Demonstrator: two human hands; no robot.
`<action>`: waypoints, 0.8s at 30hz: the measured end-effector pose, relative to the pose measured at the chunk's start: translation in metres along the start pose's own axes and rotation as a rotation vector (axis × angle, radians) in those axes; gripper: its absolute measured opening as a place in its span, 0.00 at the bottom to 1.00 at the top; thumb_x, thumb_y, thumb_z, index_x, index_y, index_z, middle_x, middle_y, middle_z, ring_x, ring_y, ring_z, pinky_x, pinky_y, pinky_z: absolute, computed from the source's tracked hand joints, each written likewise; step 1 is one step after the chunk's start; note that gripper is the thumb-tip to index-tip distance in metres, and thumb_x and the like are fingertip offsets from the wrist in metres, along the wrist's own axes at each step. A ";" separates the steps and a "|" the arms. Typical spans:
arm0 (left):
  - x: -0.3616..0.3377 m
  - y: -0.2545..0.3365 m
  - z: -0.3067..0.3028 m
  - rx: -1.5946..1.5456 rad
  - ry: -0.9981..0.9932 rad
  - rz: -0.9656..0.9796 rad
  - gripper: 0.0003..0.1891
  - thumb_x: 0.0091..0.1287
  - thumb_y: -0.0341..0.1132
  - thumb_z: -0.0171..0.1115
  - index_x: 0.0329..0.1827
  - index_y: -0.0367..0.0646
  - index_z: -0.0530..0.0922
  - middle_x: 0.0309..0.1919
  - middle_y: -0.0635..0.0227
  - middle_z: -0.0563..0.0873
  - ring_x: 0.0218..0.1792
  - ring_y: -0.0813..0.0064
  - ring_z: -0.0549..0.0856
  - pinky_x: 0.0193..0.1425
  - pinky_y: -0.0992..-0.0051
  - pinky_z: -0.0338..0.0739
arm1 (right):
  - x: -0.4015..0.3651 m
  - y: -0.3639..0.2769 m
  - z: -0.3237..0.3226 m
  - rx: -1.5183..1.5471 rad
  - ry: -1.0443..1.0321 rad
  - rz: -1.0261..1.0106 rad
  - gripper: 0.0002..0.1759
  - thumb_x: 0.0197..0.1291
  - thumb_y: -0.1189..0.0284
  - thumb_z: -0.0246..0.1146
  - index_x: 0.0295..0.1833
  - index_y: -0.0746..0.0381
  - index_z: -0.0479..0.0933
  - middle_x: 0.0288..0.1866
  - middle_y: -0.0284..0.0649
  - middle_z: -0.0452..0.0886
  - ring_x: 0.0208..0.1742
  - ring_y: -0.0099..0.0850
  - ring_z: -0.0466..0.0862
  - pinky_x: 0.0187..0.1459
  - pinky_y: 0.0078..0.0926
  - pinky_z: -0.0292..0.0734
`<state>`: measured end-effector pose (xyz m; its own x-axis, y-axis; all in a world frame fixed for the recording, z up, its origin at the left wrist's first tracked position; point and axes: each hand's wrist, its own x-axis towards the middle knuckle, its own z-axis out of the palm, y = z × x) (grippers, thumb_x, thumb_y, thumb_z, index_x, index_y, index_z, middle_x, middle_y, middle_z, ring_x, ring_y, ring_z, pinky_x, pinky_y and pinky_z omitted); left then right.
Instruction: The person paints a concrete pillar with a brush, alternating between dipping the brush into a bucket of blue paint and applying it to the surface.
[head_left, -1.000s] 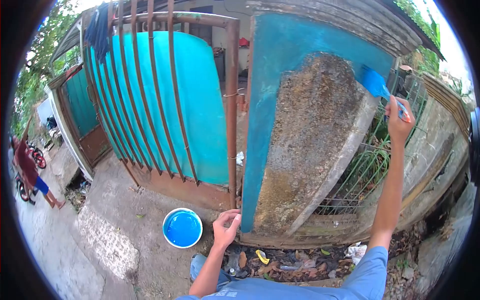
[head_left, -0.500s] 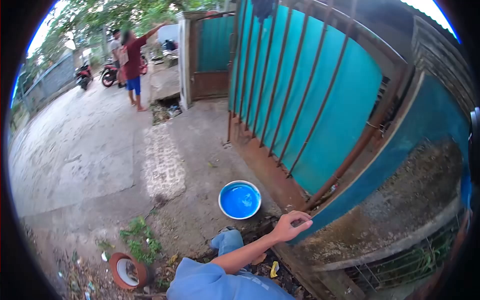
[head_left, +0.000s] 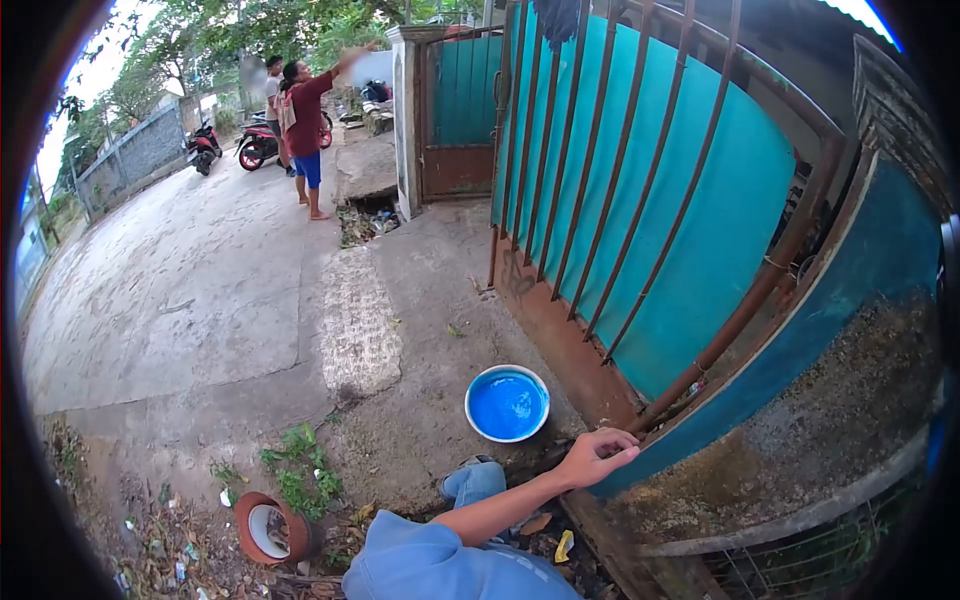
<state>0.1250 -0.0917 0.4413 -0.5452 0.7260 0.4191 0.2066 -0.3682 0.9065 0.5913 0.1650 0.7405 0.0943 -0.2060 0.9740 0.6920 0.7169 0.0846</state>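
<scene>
One left hand (head_left: 598, 458) perhaps touches the wall edge (head_left: 768, 346), apart from the bucket (head_left: 507, 440).

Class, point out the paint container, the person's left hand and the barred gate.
Paint container (head_left: 507, 440): head view, on its rim.
Left hand (head_left: 597, 460): head view, back of the hand.
Barred gate (head_left: 728, 208): head view, on its turquoise panel.

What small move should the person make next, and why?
Perhaps look further right along the wall: its rough middle looks unpainted beside a blue-painted band, the right hand is out of view, and the left hand is by the wall's edge.
</scene>
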 end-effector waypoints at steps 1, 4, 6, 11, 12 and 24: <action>-0.001 0.001 -0.003 -0.004 0.004 -0.022 0.11 0.66 0.38 0.62 0.40 0.38 0.82 0.48 0.63 0.84 0.40 0.80 0.81 0.46 0.77 0.75 | -0.004 -0.019 0.000 0.006 -0.002 0.005 0.20 0.66 0.61 0.60 0.39 0.71 0.81 0.22 0.46 0.80 0.18 0.32 0.76 0.22 0.29 0.75; 0.002 -0.004 -0.010 0.039 0.010 -0.039 0.11 0.67 0.38 0.62 0.40 0.38 0.82 0.49 0.63 0.83 0.41 0.80 0.81 0.46 0.78 0.75 | -0.034 -0.117 -0.006 0.269 0.033 0.513 0.20 0.67 0.60 0.59 0.39 0.70 0.79 0.19 0.44 0.78 0.18 0.33 0.77 0.22 0.32 0.75; 0.004 -0.013 -0.017 0.087 0.021 -0.031 0.11 0.67 0.39 0.61 0.40 0.38 0.82 0.49 0.63 0.83 0.41 0.80 0.81 0.46 0.78 0.75 | -0.078 -0.149 -0.007 0.571 -0.164 0.522 0.15 0.67 0.63 0.58 0.40 0.67 0.76 0.22 0.43 0.78 0.17 0.31 0.74 0.19 0.27 0.72; 0.004 -0.027 -0.048 0.101 0.166 -0.087 0.14 0.66 0.42 0.63 0.44 0.40 0.83 0.45 0.67 0.85 0.44 0.77 0.82 0.48 0.76 0.76 | -0.270 -0.219 0.022 0.931 -0.382 1.640 0.12 0.68 0.62 0.56 0.42 0.60 0.74 0.31 0.38 0.77 0.23 0.22 0.75 0.21 0.16 0.69; 0.003 -0.027 -0.057 0.112 0.189 -0.094 0.14 0.66 0.42 0.63 0.44 0.40 0.83 0.45 0.67 0.85 0.44 0.77 0.82 0.48 0.76 0.76 | -0.316 -0.252 0.038 0.926 -0.320 1.932 0.12 0.67 0.64 0.58 0.41 0.63 0.75 0.26 0.40 0.77 0.16 0.26 0.73 0.17 0.18 0.67; -0.013 -0.049 -0.168 0.316 0.472 -0.268 0.11 0.68 0.37 0.59 0.44 0.39 0.83 0.48 0.65 0.85 0.45 0.78 0.82 0.49 0.75 0.75 | -0.409 -0.455 0.124 1.335 -1.346 2.274 0.22 0.67 0.52 0.51 0.40 0.63 0.73 0.36 0.52 0.84 0.30 0.34 0.85 0.25 0.17 0.71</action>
<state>-0.0147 -0.1808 0.3832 -0.8965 0.4080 0.1728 0.2039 0.0335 0.9784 0.1493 0.0060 0.3299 -0.7908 0.4393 -0.4263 -0.0106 -0.7061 -0.7080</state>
